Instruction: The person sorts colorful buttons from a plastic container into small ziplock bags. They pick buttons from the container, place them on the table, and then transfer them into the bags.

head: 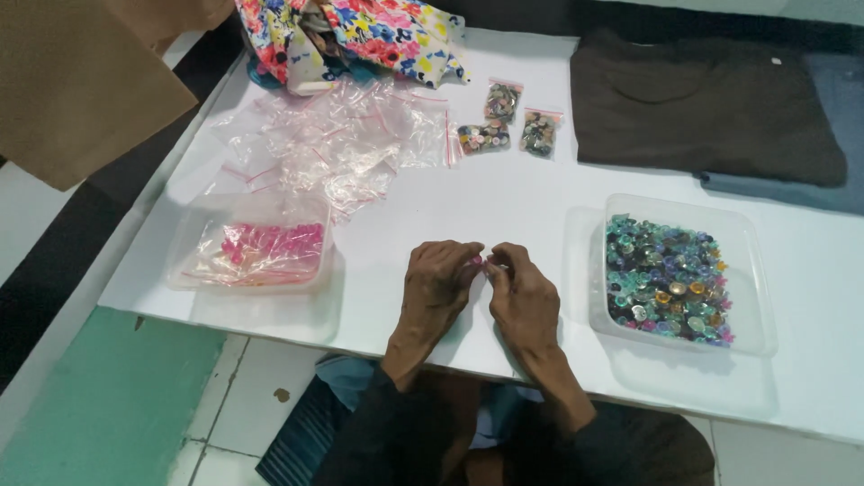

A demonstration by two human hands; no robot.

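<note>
My dark sleeves (423, 432) sit closest, at the table's near edge, and from them my two hands meet over the white table (504, 189). My left hand (439, 279) and right hand (520, 292) are curled in, fingertips pinched narrow together on a small bag (480, 263), clear plastic with a pink strip, held between both sets of fingers just above the tabletop. What is inside it I cannot tell.

Just to the right of my right fingers stands a clear tub (751, 270) full of mixed coloured buttons (664, 281). Well off to the left of my left fingers is another clear tub (193, 236) holding folded bags with pink strips. Beyond my fingertips lies a loose heap of empty clear bags (342, 135), and farther right of that, three small filled bags (508, 121) of buttons. Past those, a flowered cloth (378, 31) and a folded dark shirt (702, 103) rest at the far side.
</note>
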